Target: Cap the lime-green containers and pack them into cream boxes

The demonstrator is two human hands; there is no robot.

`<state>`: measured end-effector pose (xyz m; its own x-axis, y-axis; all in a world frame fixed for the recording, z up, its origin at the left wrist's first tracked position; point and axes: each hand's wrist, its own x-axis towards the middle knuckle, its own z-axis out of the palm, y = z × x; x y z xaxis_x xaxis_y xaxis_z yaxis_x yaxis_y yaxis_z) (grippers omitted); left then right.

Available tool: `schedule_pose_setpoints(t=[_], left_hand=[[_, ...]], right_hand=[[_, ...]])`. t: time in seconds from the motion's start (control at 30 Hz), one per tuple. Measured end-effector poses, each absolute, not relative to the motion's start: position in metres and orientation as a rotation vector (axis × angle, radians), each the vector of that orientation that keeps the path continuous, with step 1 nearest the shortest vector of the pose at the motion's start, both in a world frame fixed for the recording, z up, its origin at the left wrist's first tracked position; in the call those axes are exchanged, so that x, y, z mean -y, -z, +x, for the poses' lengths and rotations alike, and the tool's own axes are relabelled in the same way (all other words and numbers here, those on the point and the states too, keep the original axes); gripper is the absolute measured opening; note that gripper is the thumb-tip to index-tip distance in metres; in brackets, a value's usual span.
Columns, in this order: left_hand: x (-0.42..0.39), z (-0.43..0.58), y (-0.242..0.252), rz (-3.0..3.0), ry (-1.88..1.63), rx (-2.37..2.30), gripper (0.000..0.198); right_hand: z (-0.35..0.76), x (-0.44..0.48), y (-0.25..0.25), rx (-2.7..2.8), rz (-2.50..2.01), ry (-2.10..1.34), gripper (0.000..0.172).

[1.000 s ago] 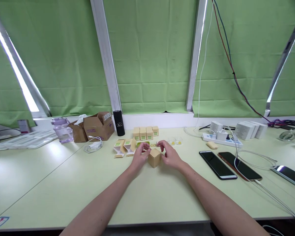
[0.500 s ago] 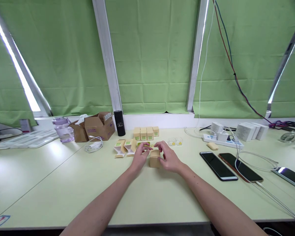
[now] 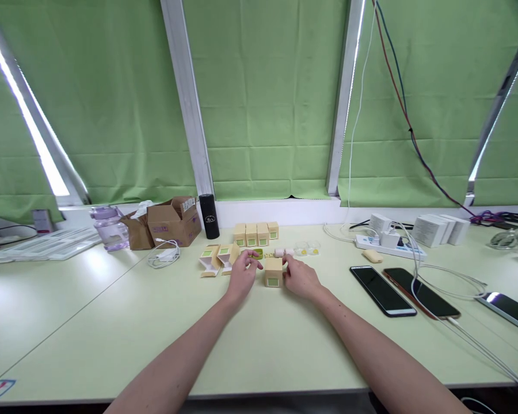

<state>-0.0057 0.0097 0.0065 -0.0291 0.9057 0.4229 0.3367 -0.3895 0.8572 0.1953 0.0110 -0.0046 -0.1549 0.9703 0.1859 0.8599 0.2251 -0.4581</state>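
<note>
A small closed kraft box (image 3: 273, 271) stands upright on the table between my hands, its green-windowed side toward me. My left hand (image 3: 244, 275) is just left of it, fingers apart and holding nothing. To its right, my right hand (image 3: 301, 277) has its fingertips at the box's side edge, fingers bent but not wrapped round it. Two unfolded kraft boxes (image 3: 209, 260) lie left of my left hand. Several closed boxes (image 3: 251, 234) stand in a row farther back. Behind the near box are a green item (image 3: 257, 253), a pale roll (image 3: 284, 252) and clear round containers (image 3: 307, 248).
A cardboard carton (image 3: 172, 221), purple bottle (image 3: 110, 229) and black cylinder (image 3: 209, 216) stand at the back left. On the right are phones (image 3: 382, 291), a power strip (image 3: 391, 246), white boxes (image 3: 429, 231) and loose cables.
The near box has been turned so that its green window now faces me. My left hand has shifted slightly left, and my right hand's fingers have come lower beside the box.
</note>
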Motion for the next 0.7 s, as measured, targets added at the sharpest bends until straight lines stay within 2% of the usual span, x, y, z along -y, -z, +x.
schedule_pose_setpoints(t=[0.13,0.33,0.43,0.63,0.7], left_hand=[[-0.011,-0.006,-0.005,1.777,-1.438,-1.345,0.012],[-0.013,-0.006,-0.001,1.841,-1.440,-1.333,0.012],[-0.012,-0.006,-0.001,1.852,-1.449,-1.339,0.013],[-0.013,-0.006,-0.002,1.843,-1.480,-1.380,0.012],[-0.015,-0.007,0.000,1.842,-1.478,-1.376,0.014]], right_hand=[[0.195,-0.010,0.002,2.103,-1.704,-0.333,0.021],[0.196,-0.011,0.005,2.105,-1.664,-0.354,0.033],[0.199,-0.015,0.005,2.019,-1.607,-0.484,0.036],[0.209,-0.021,-0.001,1.738,-1.030,-0.752,0.032],[0.208,-0.020,0.001,1.762,-0.961,-0.783,0.037]])
